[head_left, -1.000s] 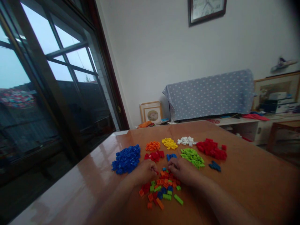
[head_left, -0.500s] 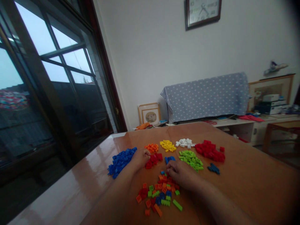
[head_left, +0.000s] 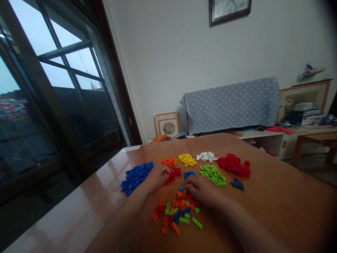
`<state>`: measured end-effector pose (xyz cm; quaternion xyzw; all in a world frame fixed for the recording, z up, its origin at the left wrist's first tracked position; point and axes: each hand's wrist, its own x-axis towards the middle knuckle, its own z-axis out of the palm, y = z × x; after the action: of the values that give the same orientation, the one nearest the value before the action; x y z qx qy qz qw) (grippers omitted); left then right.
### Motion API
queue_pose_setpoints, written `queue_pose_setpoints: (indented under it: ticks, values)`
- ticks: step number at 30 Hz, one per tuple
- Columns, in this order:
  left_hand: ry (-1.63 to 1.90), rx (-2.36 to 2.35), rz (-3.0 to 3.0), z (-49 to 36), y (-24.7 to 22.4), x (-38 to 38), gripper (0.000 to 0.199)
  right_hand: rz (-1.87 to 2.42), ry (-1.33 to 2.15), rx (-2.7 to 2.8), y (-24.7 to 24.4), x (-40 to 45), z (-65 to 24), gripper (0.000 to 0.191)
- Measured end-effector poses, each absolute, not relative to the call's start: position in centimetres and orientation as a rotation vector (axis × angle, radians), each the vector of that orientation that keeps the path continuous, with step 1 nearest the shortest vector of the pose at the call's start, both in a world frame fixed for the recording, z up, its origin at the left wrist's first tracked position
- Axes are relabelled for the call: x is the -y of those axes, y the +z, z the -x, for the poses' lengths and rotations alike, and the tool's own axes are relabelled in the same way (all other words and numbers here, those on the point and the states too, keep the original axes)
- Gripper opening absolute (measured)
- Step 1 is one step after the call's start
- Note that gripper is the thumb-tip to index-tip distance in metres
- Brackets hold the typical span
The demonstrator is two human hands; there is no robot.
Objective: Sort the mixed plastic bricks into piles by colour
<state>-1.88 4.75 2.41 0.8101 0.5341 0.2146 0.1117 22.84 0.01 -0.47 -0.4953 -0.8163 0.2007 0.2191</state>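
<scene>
Mixed heap of small bricks (head_left: 177, 213) near the front of the tabletop (head_left: 276, 200): orange, red, green and blue pieces jumbled together. Right hand (head_left: 201, 189) palm down on the far edge of that heap, fingers curled over a few pieces; grip half closed, though whether a brick is actually pinched cannot be told, too small and dim. Left hand (head_left: 157, 176) out ahead and to the left, knuckles up, fingertips tucked against the small red pile (head_left: 174, 174); grip loosely curled, contents hidden under the fingers.

Just left of that hand, big blue pile (head_left: 136, 176), touching distance from the wrist. Beyond the fingers, orange pile (head_left: 169, 162), then yellow pile (head_left: 187, 159) beside it, then white pile (head_left: 205, 156). Between the two hands, a small cluster of blue bricks (head_left: 189, 174). Right of those, lime green pile (head_left: 212, 173), and further right the larger red pile (head_left: 233, 165). A few dark blue pieces (head_left: 237, 183) alone, near the green.

Behind the tabletop, dotted blue cloth (head_left: 231, 105) draped over something on a low cabinet, framed picture (head_left: 166, 124) leaning at the wall, wall clock (head_left: 229, 10) up top, big dark-framed window (head_left: 52, 98) at left.
</scene>
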Motion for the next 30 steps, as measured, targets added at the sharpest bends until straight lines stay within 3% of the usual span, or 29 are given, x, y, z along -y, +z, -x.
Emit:
queue_pose_setpoints:
  ticks: [11, 30]
  values:
    - [0.187, -1.299, -2.232, 0.1, 1.6, 0.1, 0.023, 1.354, 0.561, 2.262, -0.3, 0.2, -22.7, 0.018]
    - [0.155, -1.465, -2.204, -0.2, -0.6, -1.1, 0.019, 1.366, 0.564, 2.251, -0.5, 0.2, -22.8, 0.02]
